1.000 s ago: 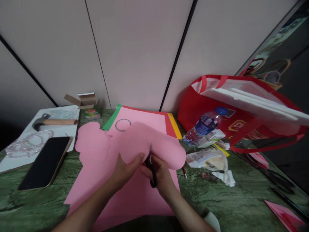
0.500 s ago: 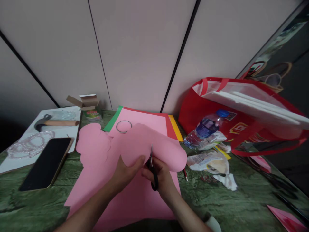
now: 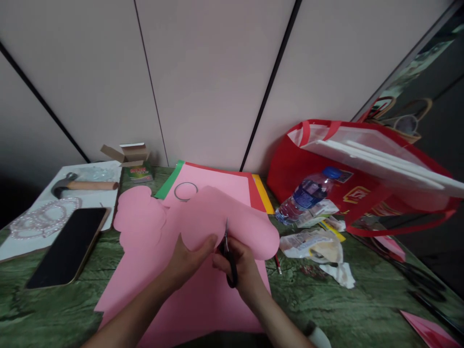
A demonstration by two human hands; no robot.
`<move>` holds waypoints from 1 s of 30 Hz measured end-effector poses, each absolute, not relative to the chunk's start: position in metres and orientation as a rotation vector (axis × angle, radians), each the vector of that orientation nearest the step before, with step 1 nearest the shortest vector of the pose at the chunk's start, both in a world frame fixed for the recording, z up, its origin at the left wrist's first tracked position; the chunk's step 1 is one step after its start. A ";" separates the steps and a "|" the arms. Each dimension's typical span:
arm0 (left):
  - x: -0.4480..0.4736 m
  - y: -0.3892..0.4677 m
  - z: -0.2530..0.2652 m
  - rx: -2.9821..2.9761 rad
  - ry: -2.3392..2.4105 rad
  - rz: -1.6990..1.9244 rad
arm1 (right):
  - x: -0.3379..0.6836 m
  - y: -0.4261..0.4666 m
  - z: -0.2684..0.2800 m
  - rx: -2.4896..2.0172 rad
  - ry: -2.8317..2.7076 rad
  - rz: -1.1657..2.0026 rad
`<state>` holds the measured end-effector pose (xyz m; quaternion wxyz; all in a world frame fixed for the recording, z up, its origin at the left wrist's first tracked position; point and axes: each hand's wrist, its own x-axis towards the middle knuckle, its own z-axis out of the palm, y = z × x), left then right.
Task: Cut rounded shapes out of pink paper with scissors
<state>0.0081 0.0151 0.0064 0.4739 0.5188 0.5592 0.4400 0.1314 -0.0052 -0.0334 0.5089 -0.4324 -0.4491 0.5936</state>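
Note:
My right hand [image 3: 239, 263] is closed on black-handled scissors [image 3: 232, 266], their blades pointing up into a sheet of pink paper [image 3: 206, 215]. The sheet is lifted and curls over on the right side of the blades. My left hand [image 3: 192, 256] grips the edge of this paper just left of the scissors, thumb on top and the other fingers hidden beneath. Cut pink shapes with scalloped edges [image 3: 139, 217] lie to the left of it. Under my hands is more pink paper [image 3: 206, 309]. A thin ring [image 3: 186, 191] rests on the paper behind.
On the left are a phone [image 3: 68, 246], a hammer [image 3: 90, 185], clear beads [image 3: 45, 217] and an opened small box [image 3: 136, 164]. To the right stand a water bottle [image 3: 308, 195] and a red bag [image 3: 290, 164], with plastic wrappers [image 3: 311, 244] and a pencil [image 3: 278, 265] near the paper.
The view has shifted very slightly. Both hands, the scissors and the pink paper keep nearly the same positions.

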 end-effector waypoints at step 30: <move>0.001 0.019 -0.003 1.340 1.409 1.025 | 0.132 -0.007 -0.030 -1.008 -1.079 1.455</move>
